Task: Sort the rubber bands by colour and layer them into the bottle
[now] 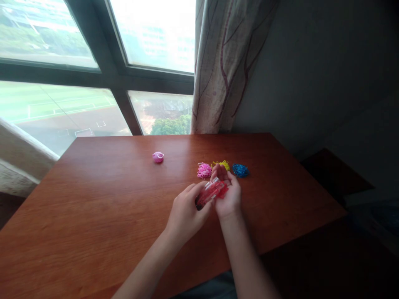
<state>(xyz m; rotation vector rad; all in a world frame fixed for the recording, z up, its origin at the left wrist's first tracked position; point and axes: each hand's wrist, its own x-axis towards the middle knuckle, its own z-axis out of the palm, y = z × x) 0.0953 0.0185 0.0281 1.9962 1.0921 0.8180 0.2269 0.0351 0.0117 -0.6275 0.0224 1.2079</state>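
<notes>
Red clear plastic piece [212, 192], above the counter [93, 199], is pinched by the left hand [185, 214] at its 8 o'clock end and cupped by the right hand [230, 198]. Probably light, stiff, slippery; grip its ends

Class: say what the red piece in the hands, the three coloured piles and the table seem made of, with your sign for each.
Red piece: see-through, glossy, probably hard plastic. Pink pile, yellow pile, blue pile: tangled thin loops, likely rubber or elastic. Table: reddish wood or veneer, soft sheen; grain lines show.
</notes>
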